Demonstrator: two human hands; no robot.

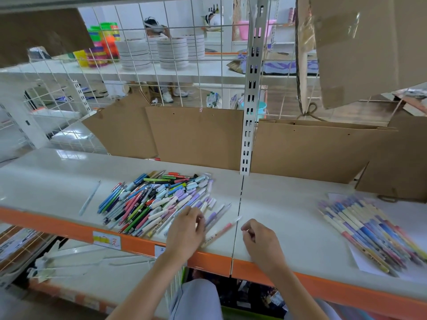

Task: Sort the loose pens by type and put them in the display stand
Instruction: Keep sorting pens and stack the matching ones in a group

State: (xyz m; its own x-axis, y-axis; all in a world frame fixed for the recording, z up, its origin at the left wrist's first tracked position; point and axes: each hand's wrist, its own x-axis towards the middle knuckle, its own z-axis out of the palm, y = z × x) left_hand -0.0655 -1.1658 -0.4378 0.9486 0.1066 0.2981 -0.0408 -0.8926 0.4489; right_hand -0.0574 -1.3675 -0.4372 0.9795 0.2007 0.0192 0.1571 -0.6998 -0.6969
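A mixed pile of loose pens (157, 199) in many colours lies on the white shelf (277, 204), left of centre. My left hand (186, 229) rests at the pile's near right edge, fingers curled down among the pens; whether they grip one is hidden. A pink-and-white pen (223, 230) lies slanted beside that hand. My right hand (260, 237) hovers just right of the pen's tip, fingers loosely curled and holding nothing. A sorted row of patterned pens (369, 232) lies on white paper (360, 262) at the right. No display stand is in view.
One pale pen (89, 197) lies alone to the left. Cardboard sheets (196, 135) stand along the shelf's back, with a metal upright (248, 125) between them. The orange shelf edge (138, 242) runs along the front. A wire grid (138, 54) and stacked plates are behind.
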